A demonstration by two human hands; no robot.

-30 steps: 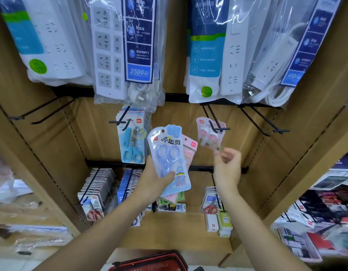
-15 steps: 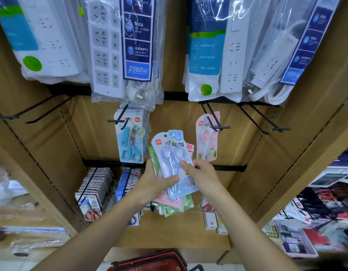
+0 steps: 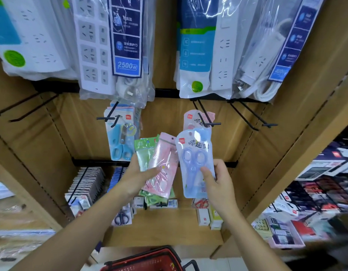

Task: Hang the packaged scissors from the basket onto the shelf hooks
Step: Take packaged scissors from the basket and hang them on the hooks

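Bare hooks on the left: two black hooks [image 3: 30, 112] stick out from the brown back panel, under the top rail.
Power strips: white power strips [image 3: 95, 45] in clear bags hang in a row across the top of the shelf.
Lower row: small packs [image 3: 85, 184] hang close together on a hook, down at the left.
Hung blue scissors: one light-blue pack [image 3: 120, 141] hangs on a hook, just left of both hands, with more packs behind it.
Left hand: the left hand [image 3: 139, 177] grips a small fan of packs. The thumb lies on the front and the fingers curl behind.
Packs in the left hand: the pink pack [image 3: 162, 167] is in front and tilted. The green pack [image 3: 144, 153] shows beside it on the left.
Basket: the red basket [image 3: 149, 259] is at the bottom edge, between the two forearms (only the rim and a black handle show).
Right hand: the right hand [image 3: 218, 182] grips the blue scissors pack [image 3: 195, 163], thumb pressed on the front and fingers behind it.
Place of the blue scissors pack: it is upright in the air, just beside the pink pack, with its top just under the tip of a hook.
Hook above: the black hook [image 3: 208, 122] carries a pink scissors pack [image 3: 190, 119], partly hidden behind the held one.
Hooks on the right: two more hooks [image 3: 255, 118] stick out, well apart from the hands.
Far right: boxes [image 3: 315, 192] lie on a next shelf, too blurred to read.
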